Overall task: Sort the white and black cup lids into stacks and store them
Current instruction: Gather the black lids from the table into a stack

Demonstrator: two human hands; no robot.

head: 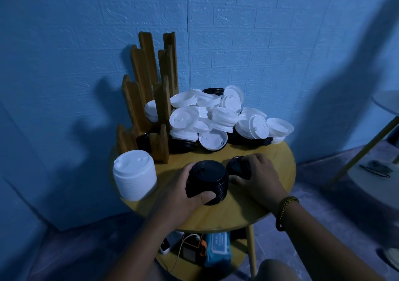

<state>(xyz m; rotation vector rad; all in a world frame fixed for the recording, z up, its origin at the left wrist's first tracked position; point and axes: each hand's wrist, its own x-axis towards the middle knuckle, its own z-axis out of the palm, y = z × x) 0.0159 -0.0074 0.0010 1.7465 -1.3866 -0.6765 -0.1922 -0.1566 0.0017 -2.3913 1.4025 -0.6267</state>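
My left hand [185, 191] grips a tall stack of black lids [207, 181] standing on the round wooden table [278, 159]; the thumb wraps its near side. Right beside it, my right hand [257, 172] holds a shorter stack of black lids [238, 167] from above. A stack of white lids [135, 173] stands at the table's left edge. Behind lies a loose pile of white lids [218, 116] with a few black lids [183, 145] under and among it.
A wooden lid rack [149, 90] with upright slats stands at the back left, holding some white and black lids low down. A lower shelf [194, 250] carries a wipes pack and small devices. Another round table [386, 101] sits to the right.
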